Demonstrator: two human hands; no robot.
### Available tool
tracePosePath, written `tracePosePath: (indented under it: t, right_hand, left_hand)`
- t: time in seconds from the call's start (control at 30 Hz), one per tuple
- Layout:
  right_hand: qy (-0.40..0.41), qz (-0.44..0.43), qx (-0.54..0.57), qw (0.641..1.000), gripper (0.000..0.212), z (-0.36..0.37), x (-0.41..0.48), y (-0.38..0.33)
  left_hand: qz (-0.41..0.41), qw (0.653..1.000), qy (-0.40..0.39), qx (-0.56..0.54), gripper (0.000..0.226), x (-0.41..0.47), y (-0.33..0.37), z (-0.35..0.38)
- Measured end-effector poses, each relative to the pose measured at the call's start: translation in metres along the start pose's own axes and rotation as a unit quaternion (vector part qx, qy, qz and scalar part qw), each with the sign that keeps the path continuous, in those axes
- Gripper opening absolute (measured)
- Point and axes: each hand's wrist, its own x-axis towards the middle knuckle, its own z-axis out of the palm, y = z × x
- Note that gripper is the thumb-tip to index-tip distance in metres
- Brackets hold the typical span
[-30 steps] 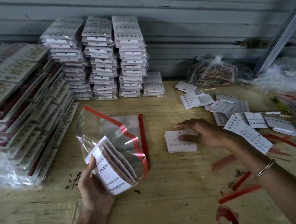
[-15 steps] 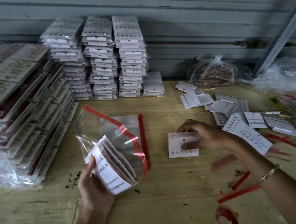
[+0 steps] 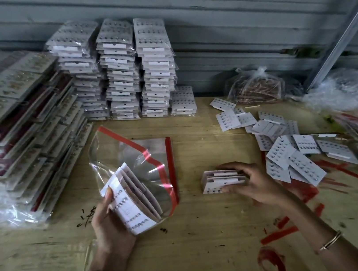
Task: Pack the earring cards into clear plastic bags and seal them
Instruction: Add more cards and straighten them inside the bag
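Head view. Left hand point(image 3: 109, 220): thumb and fingers curled round a fanned bundle of earring cards point(image 3: 132, 202), whose far ends sit inside the clear plastic bag point(image 3: 130, 156) with a red seal strip. Right hand point(image 3: 249, 178): fingers grip a small card stack point(image 3: 219, 179) on the wooden table point(image 3: 200, 236). Loose earring cards point(image 3: 287, 149) lie just to the right. Bagged stacks point(image 3: 117, 70) stand at the wall.

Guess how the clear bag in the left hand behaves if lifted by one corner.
Probably floppy: the clear bag creases and bulges above the cards the left hand grips. Likely bottom-heavy: the cards sit at its lower end and would swing it down. The glossy film looks slippery; a light pinch may slide.
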Motion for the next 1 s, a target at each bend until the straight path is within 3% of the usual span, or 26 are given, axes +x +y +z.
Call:
tracePosePath:
  t: [0.2, 0.37, 0.43, 0.53, 0.63, 0.77, 1.0]
  right_hand:
    - [-0.007, -0.011, -0.005, 1.000, 0.037, -0.003, 0.001, -0.013]
    - [-0.104, 0.028, -0.133, 0.985, 0.033, -0.028, 0.014, -0.062]
    - [-0.145, 0.012, -0.287, 0.947, 0.030, -0.032, 0.023, -0.077]
    - [-0.170, -0.027, -0.506, 0.845, 0.022, -0.020, 0.032, -0.092]
    - [-0.201, -0.017, -0.542, 0.816, 0.035, -0.006, 0.038, -0.096]
    - [-0.233, -0.021, -0.558, 0.796, 0.018, 0.007, 0.044, -0.102]
    - [-0.245, -0.015, -0.553, 0.796, 0.064, 0.009, 0.040, -0.105]
  left_hand:
    - [0.000, 1.000, 0.005, 0.007, 0.054, -0.001, 0.001, 0.001]
    - [-0.002, 1.000, -0.006, -0.008, 0.057, -0.001, 0.001, 0.002]
    - [-0.002, 1.000, -0.008, -0.017, 0.057, -0.001, 0.002, 0.002]
    - [-0.004, 1.000, -0.013, -0.027, 0.057, -0.001, 0.002, 0.002]
    - [0.000, 1.000, -0.015, -0.018, 0.055, -0.001, 0.002, 0.002]
    - [0.003, 1.000, -0.020, -0.009, 0.053, -0.001, 0.002, 0.001]
    - [0.010, 0.999, -0.035, 0.002, 0.054, -0.002, 0.002, 0.001]
